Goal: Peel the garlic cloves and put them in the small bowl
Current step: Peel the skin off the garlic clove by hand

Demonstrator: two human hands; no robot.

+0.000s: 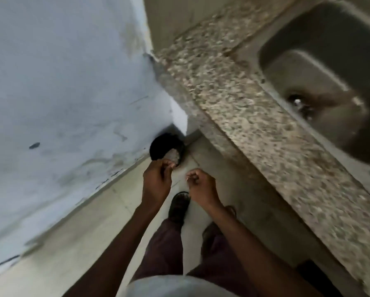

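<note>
Both hands hang over the floor in front of me, above a black bin [157,146] that stands in the corner. My left hand [157,182] has its fingers curled, and the fingertips pinch a small pale piece, seemingly a garlic clove [172,166], right over the bin's rim. A little to the right and lower, my right hand [201,189] pinches a thin pale sliver of garlic peel [187,178] between thumb and forefinger. Pale peel scraps [173,156] lie inside the bin. The small bowl is out of view.
A speckled granite counter [233,108] runs diagonally on the right, with a steel sink [321,67] set in it. A pale blue wall [61,93] fills the left. Below are my legs and dark shoes [178,205] on a grey tiled floor [83,243].
</note>
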